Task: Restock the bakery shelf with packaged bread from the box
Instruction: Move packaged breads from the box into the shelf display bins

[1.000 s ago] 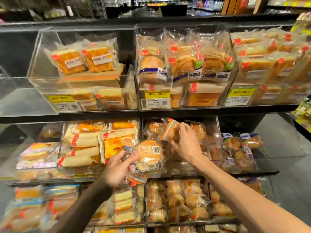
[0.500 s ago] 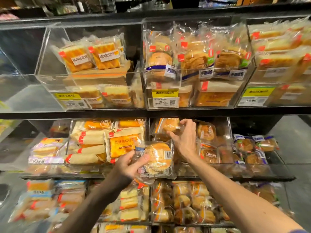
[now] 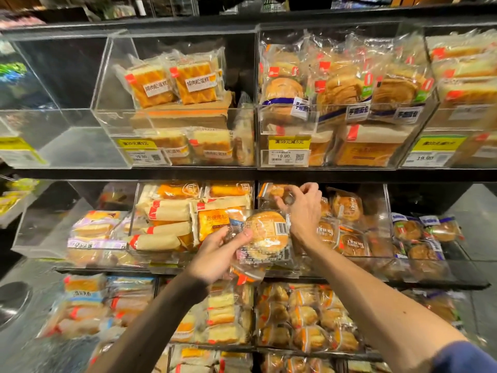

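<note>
- Packaged bread [image 3: 265, 238], a round bun sealed in clear film with a barcode [image 3: 281, 228] at its 2 o'clock corner, is held in front of the middle tier, just below the centre of the view.
- It is gripped at its 9 o'clock edge by the left hand [image 3: 215, 254], with the thumb laid on the face and the fingers curled behind.
- A small packet [image 3: 274, 193] of brown bread is pinched between thumb and fingers of the right hand [image 3: 304, 211]. It is at 12 o'clock from the bun, at the top of a clear bin [image 3: 387, 205] filled with similar round buns.
- On the bakery shelf [image 3: 188, 173], square cakes labelled "咸肉松蛋糕" [image 3: 200, 82] are stood in the top tier at 11 o'clock.
- Layered loaves marked "手撕面包" [image 3: 357, 113] are packed at 1 o'clock.
- A yellow tag [image 3: 289, 142] reading "满39元减5元" is fixed above a white price ticket [image 3: 289, 157] printed "19.90" beside a QR code.
- The same price is shown on another ticket [image 3: 427, 158] at 3 o'clock.
- An orange packet [image 3: 215, 220], at 9 o'clock from the bun, appears to be printed "岩烧肉松"; its smaller lines cannot be read.
- Pale rolls [image 3: 166, 211] with red tabs are stacked just beside that packet.
- Black shelf boards are fitted with clear acrylic bins on every tier.
- Grey floor [image 3: 481, 219] is seen at 3 o'clock, and more store shelving is glimpsed, blurred, at 12 o'clock.
</note>
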Motion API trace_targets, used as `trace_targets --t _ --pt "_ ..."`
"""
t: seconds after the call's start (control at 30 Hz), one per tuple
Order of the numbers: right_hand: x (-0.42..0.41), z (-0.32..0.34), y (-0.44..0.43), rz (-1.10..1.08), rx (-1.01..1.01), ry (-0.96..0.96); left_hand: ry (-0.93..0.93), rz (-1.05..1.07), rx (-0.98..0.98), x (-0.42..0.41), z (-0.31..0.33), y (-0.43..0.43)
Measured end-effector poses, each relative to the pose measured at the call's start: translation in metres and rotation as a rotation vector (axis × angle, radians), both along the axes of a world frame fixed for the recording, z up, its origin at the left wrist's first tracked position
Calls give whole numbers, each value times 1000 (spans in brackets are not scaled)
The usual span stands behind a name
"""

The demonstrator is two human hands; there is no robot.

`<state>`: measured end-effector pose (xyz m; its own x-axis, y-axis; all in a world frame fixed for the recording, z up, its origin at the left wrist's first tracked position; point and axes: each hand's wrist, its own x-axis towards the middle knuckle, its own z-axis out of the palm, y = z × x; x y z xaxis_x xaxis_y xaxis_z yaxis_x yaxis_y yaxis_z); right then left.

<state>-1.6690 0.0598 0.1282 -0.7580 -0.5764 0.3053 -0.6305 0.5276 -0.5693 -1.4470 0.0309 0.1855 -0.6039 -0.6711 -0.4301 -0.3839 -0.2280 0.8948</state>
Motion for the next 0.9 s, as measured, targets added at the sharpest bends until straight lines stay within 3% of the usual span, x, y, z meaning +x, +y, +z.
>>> trace_targets --t 0.1,0.2,0.27,0.37,0.43,0.57,0.9 --pt "-5 10 18 109 30 -75 88 -25 9 7 1 -4" --pt "-1 32 51 39 -40 -266 195 -26 -125 4 8 1" --pt "8 55 75 45 -43 -570 203 -32 -379 -3 11 5" --pt "17 86 107 266 67 -1239 232 -149 -785 -12 10 13" --pt "19 97 124 335 76 -1401 309 -238 -968 -18 7 18" --pt "18 102 153 352 -96 -1456 445 -378 -1178 -30 -2 22" --pt "3 80 218 272 -282 -1384 488 -550 -1001 -65 -9 39"
